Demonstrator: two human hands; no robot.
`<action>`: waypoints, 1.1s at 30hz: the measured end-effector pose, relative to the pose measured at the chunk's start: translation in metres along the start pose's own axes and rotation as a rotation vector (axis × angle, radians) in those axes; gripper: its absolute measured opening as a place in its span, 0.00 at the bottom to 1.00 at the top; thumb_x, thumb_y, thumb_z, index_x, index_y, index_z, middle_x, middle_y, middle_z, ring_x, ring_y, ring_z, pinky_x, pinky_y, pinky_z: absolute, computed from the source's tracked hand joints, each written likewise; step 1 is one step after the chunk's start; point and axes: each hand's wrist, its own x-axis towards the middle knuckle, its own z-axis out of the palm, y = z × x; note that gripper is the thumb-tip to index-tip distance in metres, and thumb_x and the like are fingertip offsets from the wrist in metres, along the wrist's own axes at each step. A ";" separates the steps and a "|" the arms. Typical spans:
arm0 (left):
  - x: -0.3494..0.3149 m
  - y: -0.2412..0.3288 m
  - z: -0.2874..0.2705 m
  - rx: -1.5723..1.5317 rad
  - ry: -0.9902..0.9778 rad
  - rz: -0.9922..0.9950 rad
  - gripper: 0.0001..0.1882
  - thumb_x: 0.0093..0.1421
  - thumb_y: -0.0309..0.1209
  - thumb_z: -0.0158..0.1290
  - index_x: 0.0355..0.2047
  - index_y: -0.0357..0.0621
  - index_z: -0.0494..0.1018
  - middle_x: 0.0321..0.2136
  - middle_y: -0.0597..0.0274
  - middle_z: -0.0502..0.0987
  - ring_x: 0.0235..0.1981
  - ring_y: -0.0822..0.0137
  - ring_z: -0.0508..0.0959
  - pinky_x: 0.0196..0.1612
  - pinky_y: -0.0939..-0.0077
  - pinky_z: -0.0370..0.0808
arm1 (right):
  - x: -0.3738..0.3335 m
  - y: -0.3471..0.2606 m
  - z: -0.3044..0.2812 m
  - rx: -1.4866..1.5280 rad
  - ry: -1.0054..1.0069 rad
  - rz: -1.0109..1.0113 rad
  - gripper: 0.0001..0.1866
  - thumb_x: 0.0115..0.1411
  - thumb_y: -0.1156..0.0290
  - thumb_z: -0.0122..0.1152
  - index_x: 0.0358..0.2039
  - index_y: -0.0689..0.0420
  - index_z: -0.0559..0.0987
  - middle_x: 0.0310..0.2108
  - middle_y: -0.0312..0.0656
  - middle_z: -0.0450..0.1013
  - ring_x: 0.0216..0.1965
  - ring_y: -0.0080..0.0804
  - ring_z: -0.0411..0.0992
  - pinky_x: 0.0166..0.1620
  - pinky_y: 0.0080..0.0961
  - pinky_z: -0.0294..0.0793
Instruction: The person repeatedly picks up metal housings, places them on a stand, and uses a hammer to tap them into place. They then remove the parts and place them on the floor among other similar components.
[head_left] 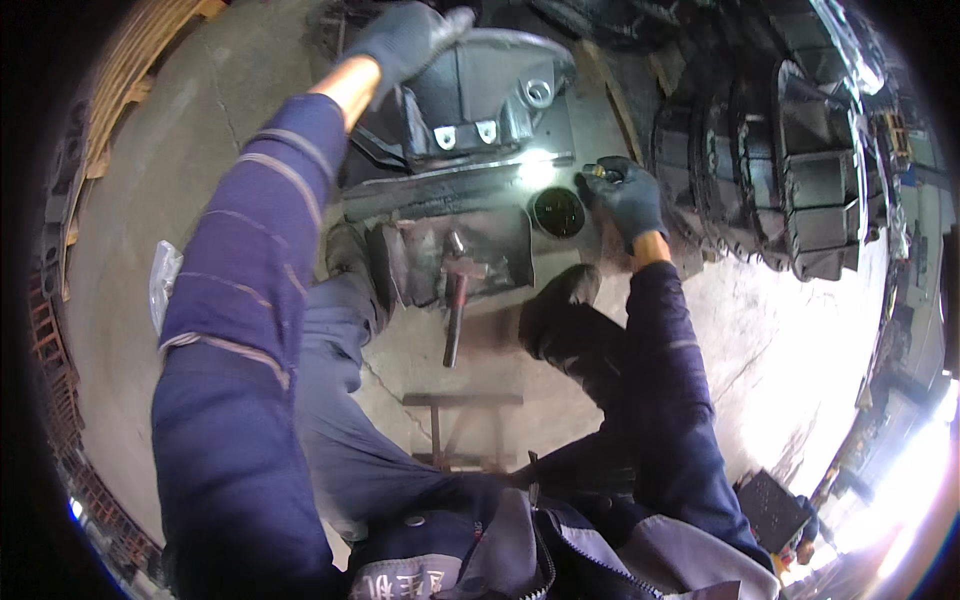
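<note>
My left hand point(400, 45), in a dark grey glove, reaches over the far left of a large grey welded metal part point(455, 95) with lugs and a round boss. One finger stretches along its upper rim; the others are blurred. In its dark glove, my right hand point(630, 200) is closed around a small dark object with a yellow end point(598, 172), its kind too small to tell. Beside that hand stands a round black dish point(558, 212); its contents are unclear. A hammer point(457, 310) lies nearer me, its head on a worn metal block point(500, 250).
Large dark ribbed metal parts point(760, 160) stand at the right. A bright spot of light falls on the long metal edge point(450, 185) before the welded part. A low metal stand point(460, 400) is between my legs, and a clear plastic bag point(163, 280) lies at the left.
</note>
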 end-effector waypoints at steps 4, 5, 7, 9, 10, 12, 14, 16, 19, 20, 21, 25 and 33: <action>0.002 -0.002 0.007 0.084 0.071 -0.068 0.34 0.67 0.58 0.45 0.45 0.36 0.82 0.46 0.34 0.80 0.51 0.40 0.81 0.57 0.53 0.73 | 0.013 -0.071 -0.043 0.126 0.008 -0.121 0.18 0.55 0.66 0.75 0.44 0.61 0.86 0.35 0.44 0.84 0.34 0.26 0.80 0.40 0.23 0.79; 0.002 -0.001 0.007 0.081 0.070 -0.082 0.34 0.67 0.58 0.45 0.45 0.36 0.82 0.47 0.34 0.80 0.51 0.40 0.81 0.57 0.53 0.73 | 0.017 -0.085 -0.049 0.110 -0.010 -0.129 0.18 0.55 0.68 0.75 0.45 0.61 0.85 0.36 0.42 0.84 0.35 0.24 0.80 0.42 0.22 0.79; 0.000 0.001 0.005 0.070 0.080 -0.101 0.34 0.67 0.58 0.45 0.45 0.36 0.82 0.47 0.35 0.80 0.51 0.40 0.81 0.57 0.53 0.73 | 0.027 -0.108 -0.053 0.140 -0.040 -0.160 0.18 0.55 0.69 0.75 0.45 0.63 0.85 0.36 0.42 0.84 0.35 0.22 0.78 0.42 0.19 0.77; -0.002 0.004 0.001 0.060 0.066 -0.116 0.34 0.67 0.58 0.46 0.45 0.36 0.82 0.48 0.35 0.81 0.51 0.40 0.81 0.57 0.53 0.73 | 0.038 -0.124 -0.051 -0.004 -0.038 -0.240 0.18 0.55 0.67 0.76 0.44 0.62 0.85 0.35 0.41 0.84 0.35 0.22 0.78 0.41 0.21 0.77; -0.004 0.006 0.000 0.054 0.057 -0.117 0.34 0.67 0.58 0.46 0.45 0.36 0.82 0.48 0.36 0.81 0.51 0.40 0.81 0.57 0.53 0.73 | 0.043 -0.130 -0.050 -0.077 -0.038 -0.278 0.17 0.55 0.66 0.76 0.43 0.62 0.86 0.35 0.41 0.84 0.35 0.21 0.78 0.41 0.21 0.77; -0.006 0.008 -0.002 0.044 0.027 -0.123 0.34 0.67 0.58 0.46 0.45 0.37 0.82 0.48 0.36 0.81 0.52 0.40 0.80 0.57 0.53 0.73 | 0.052 -0.138 -0.045 -0.142 -0.073 -0.267 0.17 0.55 0.62 0.75 0.42 0.59 0.87 0.36 0.44 0.84 0.35 0.29 0.81 0.41 0.27 0.79; -0.008 0.009 -0.003 0.049 0.029 -0.120 0.33 0.67 0.57 0.46 0.46 0.37 0.82 0.48 0.36 0.81 0.51 0.40 0.80 0.57 0.53 0.73 | 0.058 -0.143 -0.040 -0.248 -0.069 -0.333 0.18 0.55 0.60 0.75 0.42 0.58 0.87 0.36 0.47 0.84 0.35 0.34 0.82 0.42 0.30 0.79; -0.009 0.010 -0.003 0.052 0.038 -0.123 0.33 0.67 0.57 0.46 0.46 0.37 0.82 0.48 0.36 0.81 0.51 0.40 0.80 0.57 0.53 0.73 | 0.062 -0.147 -0.038 -0.242 -0.093 -0.370 0.19 0.53 0.59 0.75 0.42 0.58 0.87 0.36 0.51 0.83 0.36 0.40 0.82 0.42 0.32 0.80; -0.008 0.008 -0.002 0.049 0.068 -0.121 0.33 0.67 0.56 0.46 0.46 0.37 0.82 0.47 0.36 0.81 0.51 0.39 0.81 0.57 0.54 0.73 | 0.063 -0.152 -0.036 -0.242 -0.119 -0.360 0.20 0.53 0.59 0.75 0.42 0.58 0.87 0.37 0.52 0.83 0.37 0.42 0.82 0.43 0.33 0.80; -0.007 0.008 -0.001 0.050 0.071 -0.119 0.32 0.67 0.56 0.46 0.47 0.37 0.82 0.47 0.36 0.81 0.51 0.39 0.81 0.57 0.54 0.73 | 0.064 -0.153 -0.035 -0.243 -0.129 -0.368 0.20 0.53 0.59 0.75 0.42 0.58 0.86 0.38 0.53 0.82 0.38 0.42 0.82 0.43 0.33 0.80; -0.007 0.007 -0.001 0.054 0.064 -0.114 0.32 0.67 0.56 0.46 0.47 0.37 0.82 0.47 0.35 0.81 0.51 0.39 0.81 0.58 0.54 0.73 | 0.064 -0.154 -0.035 -0.235 -0.133 -0.381 0.20 0.53 0.60 0.75 0.42 0.58 0.86 0.38 0.53 0.82 0.38 0.43 0.82 0.43 0.33 0.80; -0.006 0.004 0.003 0.079 0.107 -0.059 0.33 0.67 0.56 0.45 0.44 0.36 0.82 0.45 0.33 0.80 0.49 0.38 0.81 0.56 0.53 0.73 | 0.069 -0.155 -0.032 -0.307 -0.149 -0.407 0.19 0.52 0.60 0.75 0.41 0.58 0.86 0.38 0.53 0.82 0.39 0.46 0.82 0.44 0.33 0.79; -0.008 0.006 0.002 0.069 0.093 -0.092 0.31 0.68 0.55 0.47 0.47 0.38 0.82 0.47 0.35 0.80 0.51 0.40 0.81 0.58 0.55 0.73 | 0.082 -0.146 -0.020 -0.406 -0.144 -0.375 0.26 0.53 0.46 0.70 0.40 0.57 0.87 0.39 0.57 0.81 0.43 0.57 0.80 0.48 0.44 0.78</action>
